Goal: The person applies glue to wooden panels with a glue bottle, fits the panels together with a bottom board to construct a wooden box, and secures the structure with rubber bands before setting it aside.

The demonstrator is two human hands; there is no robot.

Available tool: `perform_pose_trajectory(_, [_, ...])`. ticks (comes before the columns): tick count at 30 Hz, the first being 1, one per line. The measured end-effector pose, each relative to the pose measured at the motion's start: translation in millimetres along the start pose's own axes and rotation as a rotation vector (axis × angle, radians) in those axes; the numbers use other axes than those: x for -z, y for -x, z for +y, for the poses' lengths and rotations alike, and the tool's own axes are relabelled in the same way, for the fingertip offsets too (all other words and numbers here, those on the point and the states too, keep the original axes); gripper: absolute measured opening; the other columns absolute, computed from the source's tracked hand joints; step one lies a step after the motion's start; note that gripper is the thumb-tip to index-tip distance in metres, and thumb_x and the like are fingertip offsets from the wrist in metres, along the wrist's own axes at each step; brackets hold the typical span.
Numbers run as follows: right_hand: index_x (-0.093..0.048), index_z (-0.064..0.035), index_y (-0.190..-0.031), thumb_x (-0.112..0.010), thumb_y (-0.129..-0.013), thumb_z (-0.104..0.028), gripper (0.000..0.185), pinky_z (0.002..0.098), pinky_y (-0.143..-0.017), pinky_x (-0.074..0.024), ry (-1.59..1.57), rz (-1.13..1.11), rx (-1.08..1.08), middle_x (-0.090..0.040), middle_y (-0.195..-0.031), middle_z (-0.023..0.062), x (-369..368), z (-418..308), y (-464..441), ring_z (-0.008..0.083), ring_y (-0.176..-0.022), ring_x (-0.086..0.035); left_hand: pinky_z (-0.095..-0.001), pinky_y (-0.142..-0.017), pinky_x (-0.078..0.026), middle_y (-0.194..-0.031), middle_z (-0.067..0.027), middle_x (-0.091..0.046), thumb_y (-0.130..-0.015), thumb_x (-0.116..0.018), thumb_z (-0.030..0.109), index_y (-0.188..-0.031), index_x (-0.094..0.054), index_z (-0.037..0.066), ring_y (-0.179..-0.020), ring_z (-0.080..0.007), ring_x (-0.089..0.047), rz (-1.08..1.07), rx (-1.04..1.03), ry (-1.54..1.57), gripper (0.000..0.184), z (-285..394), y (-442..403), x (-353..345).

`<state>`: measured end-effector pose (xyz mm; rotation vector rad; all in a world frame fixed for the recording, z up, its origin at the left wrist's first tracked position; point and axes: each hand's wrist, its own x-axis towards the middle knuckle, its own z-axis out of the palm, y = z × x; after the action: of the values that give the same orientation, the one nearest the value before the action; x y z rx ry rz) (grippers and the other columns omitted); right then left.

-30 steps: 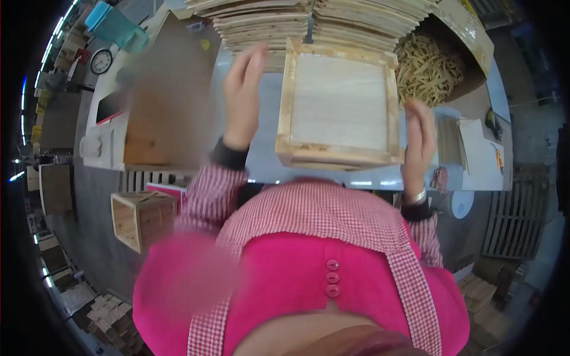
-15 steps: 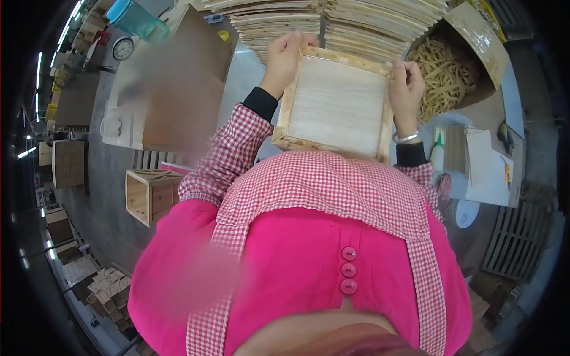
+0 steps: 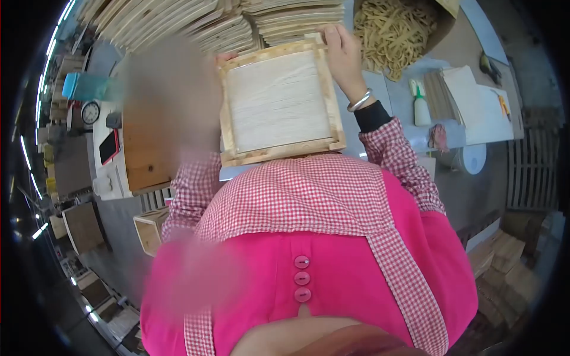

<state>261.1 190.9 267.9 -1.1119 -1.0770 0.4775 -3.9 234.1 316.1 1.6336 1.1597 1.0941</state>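
Observation:
A square wooden frame (image 3: 339,115) with a whitish panel (image 3: 279,98) set inside it rests against the checked apron, facing up. My right hand (image 3: 345,62) grips its upper right corner, thumb and fingers closed there. At the upper left corner, a few fingertips of my left hand (image 3: 227,57) curl over the edge. A blurred smudge in the view hides the rest of that hand. Just beyond the frame stand stacks of thin wooden pieces (image 3: 294,19), close to both hands.
A cardboard box (image 3: 446,7) of tan bands (image 3: 395,35) lies open at upper right. Right of my arm are a green-tipped bottle (image 3: 421,110), paper sheets (image 3: 475,104) and a white tub (image 3: 473,159). A phone (image 3: 110,146) and clock (image 3: 90,113) are at left.
The view has swung, and the wooden frame now sits further left and more level. My left hand, plainly seen before, is mostly behind the blur. My right hand is at the frame's upper corner.

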Motion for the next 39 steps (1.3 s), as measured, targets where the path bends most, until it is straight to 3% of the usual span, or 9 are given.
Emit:
perform_pose_trajectory(2, [-0.065,-0.0002,-0.097,-0.057,-0.093,-0.019,0.020,0.0328,-0.066,-0.0459,0.119,0.097,0.106,-0.064,-0.078,0.0128,22.0,55.1,4.9,0.0224,-0.073,-0.058,-0.0275,-0.087,-0.048,-0.105,-0.0136,-0.069,-0.104,-0.040,0.030,-0.097,-0.068,-0.006,-0.092,-0.0157,-0.063,-0.011,-0.057,-0.081,0.046,-5.1,-1.8,0.6])
perform_pose_trajectory(6, [-0.066,-0.0033,-0.108,-0.057,-0.088,-0.015,0.024,0.0442,-0.086,-0.0476,0.918,-0.013,0.004,-0.063,-0.100,0.0195,127.3,196.4,47.7,0.0360,-0.095,-0.060,-0.0298,-0.091,-0.048,-0.109,-0.0191,-0.068,-0.103,-0.042,0.030,-0.097,-0.065,-0.006,-0.098,-0.0203,-0.063,0.070,0.071,0.189,0.043,-14.5,-4.1,2.3])
perform_pose_trajectory(8, [-0.065,-0.0036,-0.108,-0.059,-0.085,-0.016,0.027,0.0467,-0.092,-0.0466,0.978,-0.023,-0.188,-0.059,-0.109,0.0217,163.3,233.4,58.2,0.0393,-0.102,-0.059,-0.0304,-0.092,-0.048,-0.110,-0.0199,-0.067,-0.103,-0.043,0.030,-0.099,-0.064,-0.006,-0.099,-0.0215,-0.063,0.091,0.081,0.225,0.043,-11.3,-2.6,1.2])
perform_pose_trajectory(16, [-0.064,-0.0041,-0.105,-0.055,-0.084,-0.010,0.024,0.0467,-0.086,-0.0495,1.188,-0.242,-0.501,-0.052,-0.120,0.0201,169.7,253.7,45.9,0.0395,-0.103,-0.059,-0.0295,-0.090,-0.048,-0.108,-0.0185,-0.068,-0.103,-0.041,0.032,-0.104,-0.064,-0.008,-0.098,-0.0196,-0.063,0.100,0.139,0.141,0.045,-10.6,-2.7,7.6])
perform_pose_trajectory(19, [-0.063,-0.0042,-0.105,-0.054,-0.083,-0.009,0.024,0.0473,-0.080,-0.0517,1.284,-0.397,-0.515,-0.052,-0.118,0.0183,168.5,232.3,56.1,0.0382,-0.096,-0.063,-0.0282,-0.087,-0.049,-0.107,-0.0166,-0.068,-0.104,-0.041,0.032,-0.105,-0.064,-0.008,-0.095,-0.0172,-0.063,0.097,0.129,0.123,0.046,-15.7,-4.4,12.2])
perform_pose_trajectory(25, [-0.063,-0.0024,-0.089,-0.056,-0.081,-0.007,0.011,0.0478,-0.071,-0.0511,1.104,-0.152,-0.352,-0.059,-0.103,0.0197,180.6,160.7,126.2,0.0397,-0.081,-0.064,-0.0267,-0.084,-0.048,-0.105,-0.0142,-0.068,-0.104,-0.041,0.030,-0.107,-0.064,-0.008,-0.092,-0.0151,-0.062,0.066,0.072,0.127,0.045,-20.5,-7.3,10.7])
perform_pose_trajectory(30, [-0.060,-0.0022,-0.082,-0.062,-0.077,-0.004,0.005,0.0393,-0.063,-0.0486,0.858,0.086,-0.259,-0.059,-0.078,0.0141,198.8,104.0,124.0,0.0305,-0.070,-0.061,-0.0281,-0.088,-0.047,-0.112,-0.0116,-0.066,-0.097,-0.051,0.022,-0.115,-0.062,-0.004,-0.098,-0.0162,-0.061,0.097,-0.007,-0.045,0.033,-5.8,-5.0,11.6])
perform_pose_trajectory(34, [-0.059,-0.0018,-0.082,-0.060,-0.076,0.000,0.006,0.0338,-0.065,-0.0468,0.740,0.079,0.133,-0.057,-0.079,0.0121,168.5,-18.1,65.4,0.0245,-0.070,-0.057,-0.0298,-0.092,-0.046,-0.118,-0.0092,-0.064,-0.091,-0.062,0.015,-0.121,-0.061,0.001,-0.104,-0.0175,-0.061,0.054,-0.419,-0.408,0.034,64.9,15.8,-9.4])
perform_pose_trajectory(39, [-0.056,0.0012,-0.083,-0.056,-0.072,0.005,0.012,0.0296,-0.064,-0.0430,0.409,-0.185,0.406,-0.052,-0.077,0.0099,98.1,-143.1,36.5,0.0212,-0.069,-0.053,-0.0349,-0.093,-0.047,-0.119,-0.0127,-0.064,-0.081,-0.072,0.011,-0.124,-0.059,0.002,-0.105,-0.0256,-0.062,-0.333,-0.870,-0.223,0.046,116.1,59.2,-70.6])
